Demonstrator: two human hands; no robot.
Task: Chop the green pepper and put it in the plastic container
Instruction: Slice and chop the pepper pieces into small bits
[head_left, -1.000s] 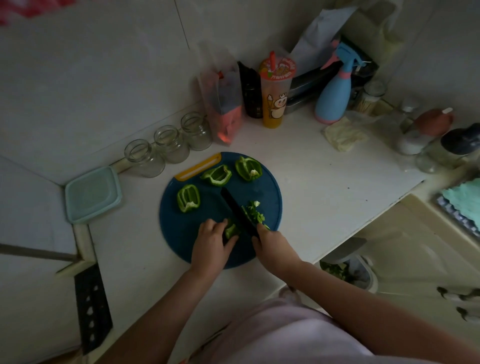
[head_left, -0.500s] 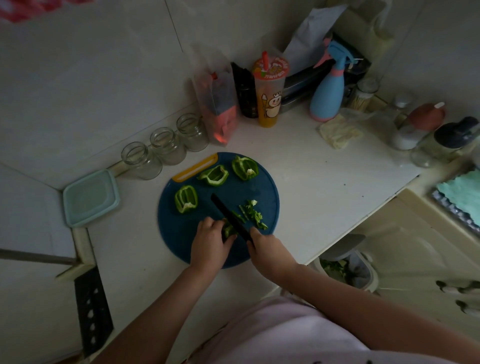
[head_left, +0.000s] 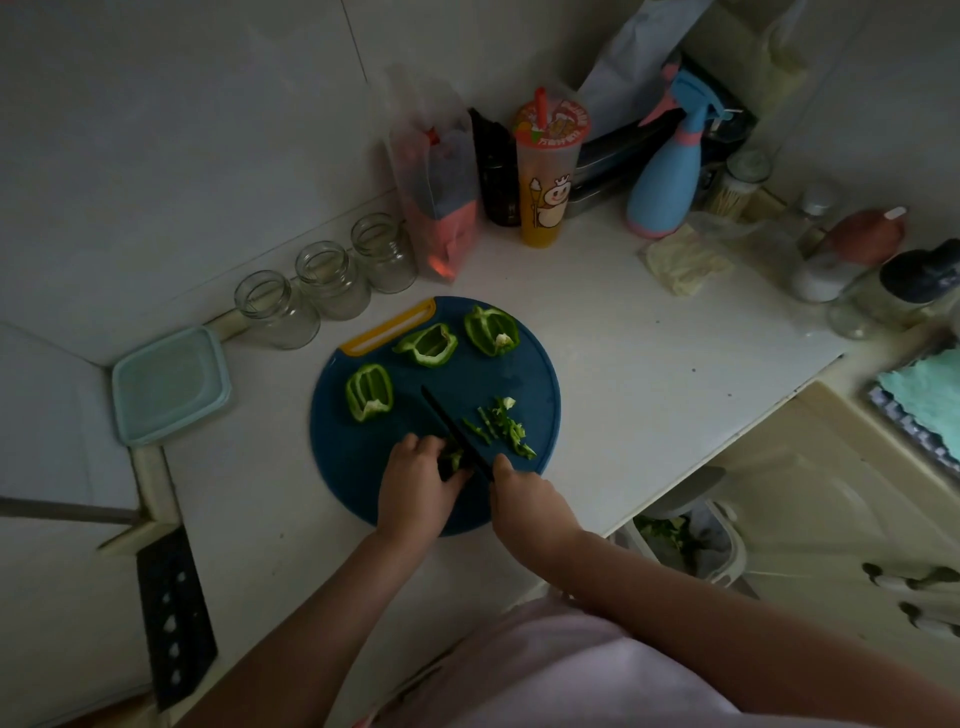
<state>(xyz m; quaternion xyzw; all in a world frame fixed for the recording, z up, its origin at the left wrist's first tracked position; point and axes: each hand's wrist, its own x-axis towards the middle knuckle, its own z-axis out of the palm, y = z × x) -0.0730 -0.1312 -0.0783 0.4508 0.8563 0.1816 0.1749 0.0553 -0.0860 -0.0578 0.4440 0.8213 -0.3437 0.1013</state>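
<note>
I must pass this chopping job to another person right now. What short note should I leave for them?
Left hand holds the pepper piece on the blue board. Right hand grips the black knife, blade against that piece.
Done: a small pile of strips lies right of the blade.
Left: finish this piece, chop three uncut pepper pieces farther back, move all to the plastic container left of the board.

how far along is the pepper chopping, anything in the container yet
Done: a small pile of chopped green pepper strips lies on the round blue cutting board. In hand: the left hand holds a green pepper piece while the right hand slices it with the black knife. Left: three large green pepper chunks sit uncut, and the pale blue square plastic container shows no pepper.
</note>
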